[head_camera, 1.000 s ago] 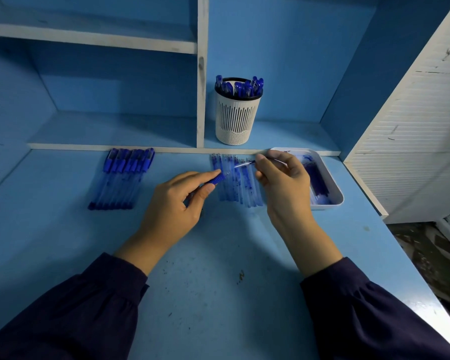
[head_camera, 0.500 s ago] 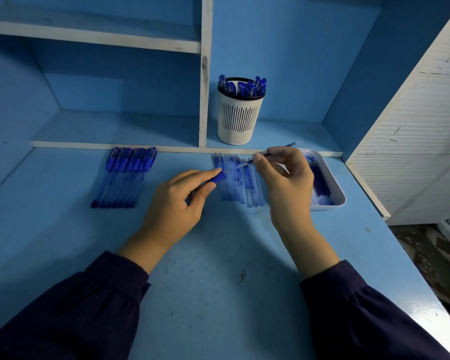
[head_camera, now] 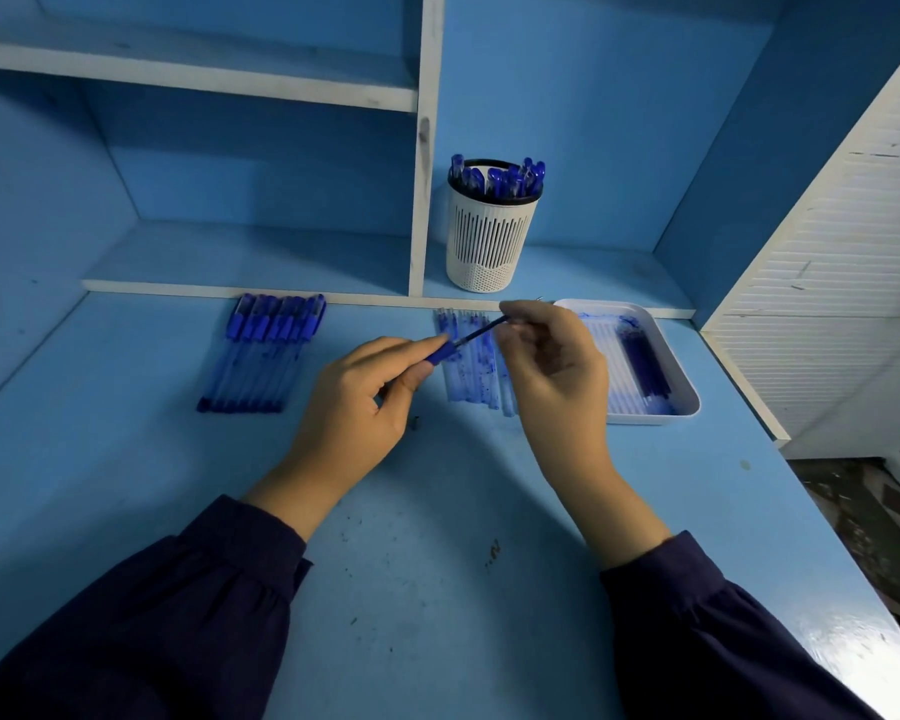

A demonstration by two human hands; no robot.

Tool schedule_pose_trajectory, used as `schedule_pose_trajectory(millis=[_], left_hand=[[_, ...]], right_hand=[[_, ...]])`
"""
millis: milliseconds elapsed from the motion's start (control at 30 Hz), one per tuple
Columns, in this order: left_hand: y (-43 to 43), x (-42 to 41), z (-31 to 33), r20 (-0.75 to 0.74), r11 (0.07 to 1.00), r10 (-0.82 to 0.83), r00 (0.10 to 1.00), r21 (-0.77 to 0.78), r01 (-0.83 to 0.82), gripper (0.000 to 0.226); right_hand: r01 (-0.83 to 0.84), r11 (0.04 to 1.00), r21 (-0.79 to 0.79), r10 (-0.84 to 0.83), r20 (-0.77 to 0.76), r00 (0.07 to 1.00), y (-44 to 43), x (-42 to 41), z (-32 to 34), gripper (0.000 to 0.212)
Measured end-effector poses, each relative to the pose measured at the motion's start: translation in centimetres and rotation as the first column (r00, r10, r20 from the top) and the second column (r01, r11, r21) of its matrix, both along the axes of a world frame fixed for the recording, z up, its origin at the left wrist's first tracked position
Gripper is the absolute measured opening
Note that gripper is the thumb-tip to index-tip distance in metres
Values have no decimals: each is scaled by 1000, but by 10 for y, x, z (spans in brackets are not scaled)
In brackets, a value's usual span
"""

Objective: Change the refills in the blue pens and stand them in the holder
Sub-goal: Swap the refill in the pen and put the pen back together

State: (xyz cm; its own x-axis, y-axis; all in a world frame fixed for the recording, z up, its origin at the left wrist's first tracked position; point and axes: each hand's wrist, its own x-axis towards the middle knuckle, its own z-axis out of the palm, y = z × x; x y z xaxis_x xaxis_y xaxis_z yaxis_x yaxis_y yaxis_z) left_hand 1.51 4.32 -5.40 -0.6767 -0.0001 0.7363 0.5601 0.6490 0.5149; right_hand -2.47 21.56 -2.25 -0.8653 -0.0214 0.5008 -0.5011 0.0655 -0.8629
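My left hand (head_camera: 365, 407) pinches a blue pen's grip end (head_camera: 440, 351) between thumb and forefinger. My right hand (head_camera: 552, 356) pinches a thin refill (head_camera: 481, 331) whose other end meets that grip piece. Both hover over a row of ink-stained clear pen barrels (head_camera: 471, 371) lying on the blue desk (head_camera: 437, 589). A row of several capped blue pens (head_camera: 266, 350) lies to the left. The white slotted holder (head_camera: 489, 241) stands on the low shelf behind, with several blue pens in it.
A white tray (head_camera: 681, 402) holding refills sits right of my right hand. A white shelf divider (head_camera: 424, 148) rises left of the holder. A white slatted panel (head_camera: 853, 278) stands at the right, where the desk ends.
My right hand has drawn up and to the right, and more of the refill shows between the two hands. My left hand holds its place.
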Motion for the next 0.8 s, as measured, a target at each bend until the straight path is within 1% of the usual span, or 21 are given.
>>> schedule_pose_trajectory(millis=[67,133,200,267,333,433,533,600,633,733,800], left_hand=[[0,0,0,2,1000,-3,1000,7,3,29],[0,1,1,13,1000,-12,1000,17,12,30],[-1,2,0,16,1000,-19,1000,14,19,30],[-3,1,0,6,1000,-13,1000,3,13,30],[-4,1,0,0,1000,-10,1000,3,10,28],[-2,2,2,6,1000,-17,1000,5,17,29],[-5,3,2,33,1000,-19,999,1,19,30],[-8,3,0,54,1000,-9,998,6,8,30],[-10,3,0,59,1000,-4,998,7,4,29],[-12,3,0,53,1000,18,998,-6,-18,26],[-13,3,0,59,1000,26,998,2,-27,26]], right_hand=[[-27,999,23,27,-7,1000,1,0,0,18],[-36,999,6,36,1,999,1,0,0,19],[-2,1000,18,2,-26,1000,1,0,-1,16],[24,997,74,-18,-77,997,2,-2,-2,15],[-12,993,119,24,-100,995,2,-2,-2,16],[-49,968,247,93,-173,980,2,-1,-2,17],[-76,951,298,137,-189,972,2,0,-2,18],[-103,948,301,157,-159,975,1,1,-3,18],[-132,951,278,170,-117,979,1,2,-3,18],[-226,969,95,217,100,971,-1,5,1,18],[-221,974,41,209,195,958,-1,5,2,18]])
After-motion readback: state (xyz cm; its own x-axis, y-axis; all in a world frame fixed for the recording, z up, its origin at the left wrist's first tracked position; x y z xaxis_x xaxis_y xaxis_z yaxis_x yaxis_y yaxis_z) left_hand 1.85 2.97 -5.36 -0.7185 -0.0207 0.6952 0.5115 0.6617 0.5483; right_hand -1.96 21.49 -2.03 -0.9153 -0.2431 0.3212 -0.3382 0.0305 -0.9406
